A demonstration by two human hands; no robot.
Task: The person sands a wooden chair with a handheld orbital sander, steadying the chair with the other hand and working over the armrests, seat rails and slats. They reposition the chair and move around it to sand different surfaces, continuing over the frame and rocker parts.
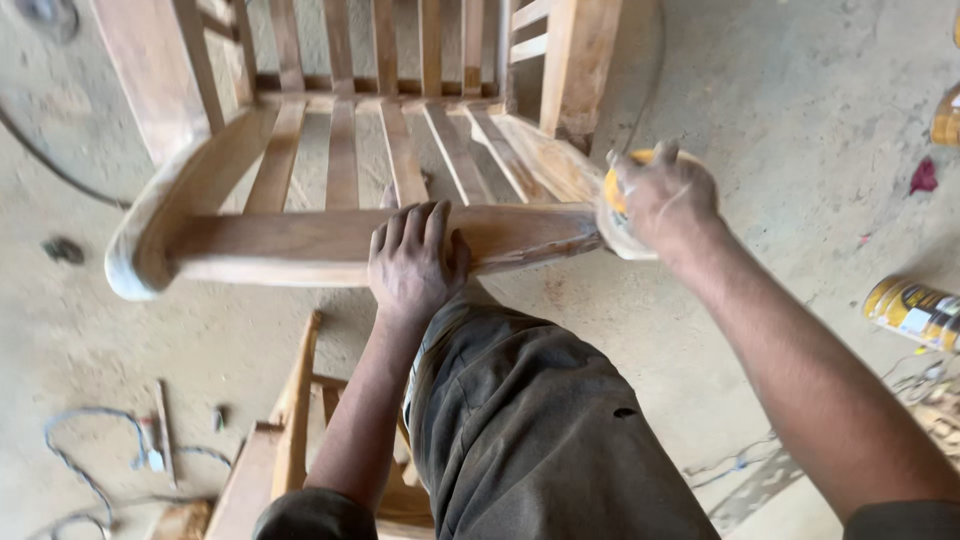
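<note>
The left hand (413,262) lay flat and released on the front rail of the slatted brown wooden chair (330,240), steadying it on the floor. The right hand (663,195) was clenched around a round yellow sanding tool (614,205) at the rail's right end. Even pressure along the grain would probably work best.

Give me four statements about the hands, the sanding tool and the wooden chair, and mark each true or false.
1. The left hand rests flat on the front rail of the wooden chair. True.
2. The right hand is empty. False: it grips a yellow sanding tool at the rail's end.
3. The chair seat is made of slats. True.
4. A yellow can stands on the seat. False: it lies on the floor.
</note>
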